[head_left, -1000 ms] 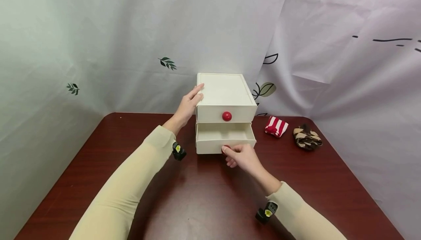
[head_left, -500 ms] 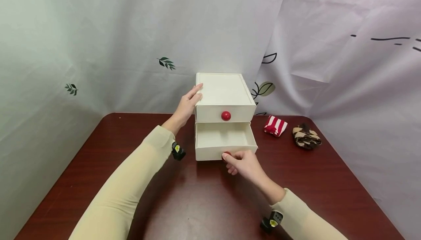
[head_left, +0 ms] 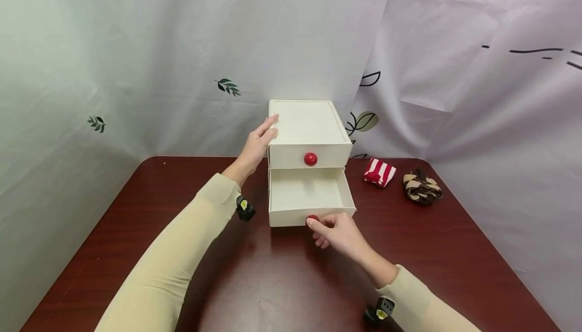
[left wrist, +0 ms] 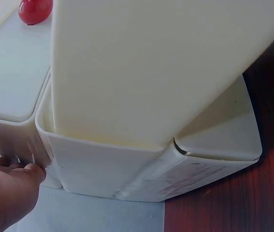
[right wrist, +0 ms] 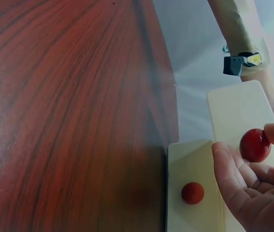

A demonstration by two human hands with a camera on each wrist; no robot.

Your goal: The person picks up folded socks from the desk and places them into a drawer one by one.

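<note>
A white drawer cabinet (head_left: 306, 122) stands at the table's far side. One drawer (head_left: 307, 189) below the top one is pulled out, and nothing lies in the part of it that shows. My right hand (head_left: 341, 233) pinches this drawer's red knob (right wrist: 255, 145) between thumb and fingers. My left hand (head_left: 256, 145) rests against the cabinet's upper left side, fingers extended onto its top edge. The top drawer, with its own red knob (head_left: 310, 159), is closed. In the right wrist view another closed drawer front (right wrist: 180, 166) with a red knob (right wrist: 193, 193) shows; the head view hides it.
A red-and-white striped folded cloth (head_left: 379, 172) lies right of the cabinet. Beyond it sits a brown-and-beige patterned bundle of cloth (head_left: 422, 187) near the table's right edge. A pale printed curtain (head_left: 191, 69) hangs behind the dark red table (head_left: 273, 281).
The drawer has come further out toward me, with my right hand holding its knob and moving along with it. My left hand has stayed on the cabinet.
</note>
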